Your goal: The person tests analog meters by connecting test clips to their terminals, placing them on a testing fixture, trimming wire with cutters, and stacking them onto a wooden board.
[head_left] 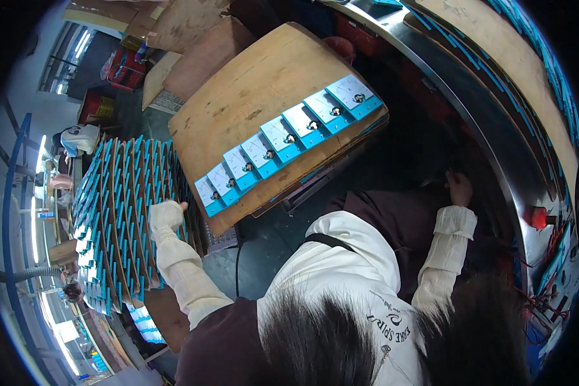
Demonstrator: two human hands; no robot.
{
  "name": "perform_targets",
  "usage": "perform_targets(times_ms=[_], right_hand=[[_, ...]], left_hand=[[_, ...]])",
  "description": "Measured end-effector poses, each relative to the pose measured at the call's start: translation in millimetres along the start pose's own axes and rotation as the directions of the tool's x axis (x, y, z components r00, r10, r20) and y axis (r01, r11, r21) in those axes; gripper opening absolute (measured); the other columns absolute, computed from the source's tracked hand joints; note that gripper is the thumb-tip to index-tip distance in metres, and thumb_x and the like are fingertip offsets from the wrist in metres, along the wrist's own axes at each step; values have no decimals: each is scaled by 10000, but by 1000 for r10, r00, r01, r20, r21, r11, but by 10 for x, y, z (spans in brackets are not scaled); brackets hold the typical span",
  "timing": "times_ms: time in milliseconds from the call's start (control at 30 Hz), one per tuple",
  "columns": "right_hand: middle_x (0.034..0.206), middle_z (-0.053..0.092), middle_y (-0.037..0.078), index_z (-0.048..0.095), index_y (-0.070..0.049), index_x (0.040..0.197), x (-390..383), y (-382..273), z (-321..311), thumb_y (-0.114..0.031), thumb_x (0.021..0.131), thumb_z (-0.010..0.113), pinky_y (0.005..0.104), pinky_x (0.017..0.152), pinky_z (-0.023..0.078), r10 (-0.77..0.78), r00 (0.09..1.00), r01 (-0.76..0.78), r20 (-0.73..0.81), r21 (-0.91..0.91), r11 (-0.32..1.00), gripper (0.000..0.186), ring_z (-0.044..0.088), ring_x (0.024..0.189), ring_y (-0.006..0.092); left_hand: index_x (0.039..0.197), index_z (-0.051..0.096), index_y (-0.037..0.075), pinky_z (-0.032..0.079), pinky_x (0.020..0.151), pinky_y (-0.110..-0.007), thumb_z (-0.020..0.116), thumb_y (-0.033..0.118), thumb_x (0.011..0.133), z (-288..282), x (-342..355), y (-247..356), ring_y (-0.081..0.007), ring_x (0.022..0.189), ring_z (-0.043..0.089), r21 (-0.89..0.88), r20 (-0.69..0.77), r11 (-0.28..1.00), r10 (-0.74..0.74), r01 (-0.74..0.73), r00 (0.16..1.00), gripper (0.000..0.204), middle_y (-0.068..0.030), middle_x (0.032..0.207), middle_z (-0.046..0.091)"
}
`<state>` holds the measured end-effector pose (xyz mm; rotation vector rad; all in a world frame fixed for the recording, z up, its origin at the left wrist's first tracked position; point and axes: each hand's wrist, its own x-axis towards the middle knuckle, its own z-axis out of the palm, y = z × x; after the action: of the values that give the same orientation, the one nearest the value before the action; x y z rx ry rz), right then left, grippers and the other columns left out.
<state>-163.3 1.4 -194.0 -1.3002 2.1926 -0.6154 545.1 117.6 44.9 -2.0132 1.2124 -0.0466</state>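
Note:
My left hand (167, 216) wears pale cloth, with only a bit of bare finger showing; it is beside a tall stack of brown boards edged with blue pieces (125, 219). Whether it grips a board is hidden. Down by my dark-clad leg is my right hand (459, 188), its fingers loosely bent and apart, with nothing visible in them. Ahead, a slanting row of blue boxes with white faces (280, 134) lies along the near edge of a brown board (244, 83). Each face has a small dark round part.
A curved metal bench (469, 106) runs along the right, carrying layered boards with blue pieces (527, 83). Cardboard sheets (206, 58) lean behind the middle board. Far left, another person (80, 139) is partly visible. A red cart (127, 69) stands at the back.

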Motion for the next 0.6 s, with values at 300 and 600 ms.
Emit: perform_targets(times_ms=[300, 600], right_hand=[[735, 669, 127, 682, -36, 855, -469, -303, -45, -321, 878, 682, 355, 631, 505, 13, 989, 51, -145, 428, 902, 286, 669, 664, 264], [709, 673, 129, 687, -45, 893, -1701, -250, -460, -260, 855, 708, 347, 594, 512, 200, 896, 48, -396, 535, 844, 220, 687, 663, 266]], left_hand=[[1274, 560, 19, 477, 581, -241, 575, 128, 962, -2323, 168, 1246, -107, 701, 647, -759, -649, -219, 172, -613, 741, 331, -67, 931, 716], [1438, 375, 75, 531, 633, -260, 583, -61, 766, -5231, -1033, 4213, -167, 766, 676, 390, -800, -312, 351, -866, -486, 716, -132, 1006, 668]])
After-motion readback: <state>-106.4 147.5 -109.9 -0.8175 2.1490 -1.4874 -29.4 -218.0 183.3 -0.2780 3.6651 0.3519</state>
